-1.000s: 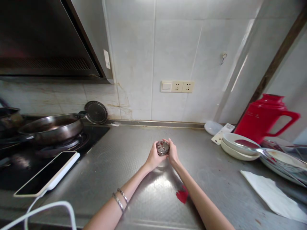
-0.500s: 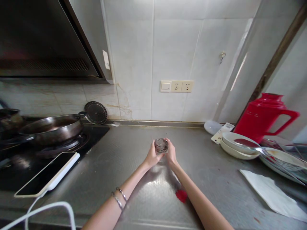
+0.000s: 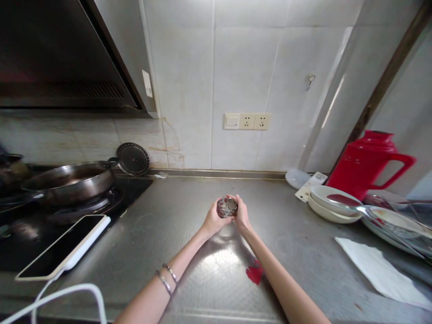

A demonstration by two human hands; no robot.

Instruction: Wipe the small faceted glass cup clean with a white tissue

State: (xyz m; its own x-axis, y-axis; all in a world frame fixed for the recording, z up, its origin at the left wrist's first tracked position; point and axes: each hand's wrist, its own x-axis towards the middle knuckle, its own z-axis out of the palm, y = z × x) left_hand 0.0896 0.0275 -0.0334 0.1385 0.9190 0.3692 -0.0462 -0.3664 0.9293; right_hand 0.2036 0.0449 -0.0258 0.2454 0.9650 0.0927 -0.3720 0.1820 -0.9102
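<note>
Both hands hold a small, clear glass cup (image 3: pixel 227 208) with a faceted, dark-glinting surface, just above the middle of the steel counter. My left hand (image 3: pixel 214 218) wraps its left side, the thumb reaching beneath along the near edge. On the opposite side my right hand (image 3: pixel 241 213) is closed round it, fingers curling over the far edge. A patterned face of the glass is turned towards me; whether it is base or mouth I cannot tell. Below my right forearm a red patch (image 3: pixel 254 272) shows on the counter.
At left, a steel pan (image 3: pixel 72 182) stands on the black stove, with a phone (image 3: pixel 62 247) and its white cable (image 3: pixel 77 288) nearer. On the right are stacked bowls (image 3: pixel 330 209), a red thermos (image 3: pixel 366 162), a plate (image 3: pixel 398 220) and a white tissue (image 3: pixel 378 270).
The glass cup has turned in my hands, so a more patterned face shows. My fingers have shifted round its far edge. The camera view has moved slightly.
</note>
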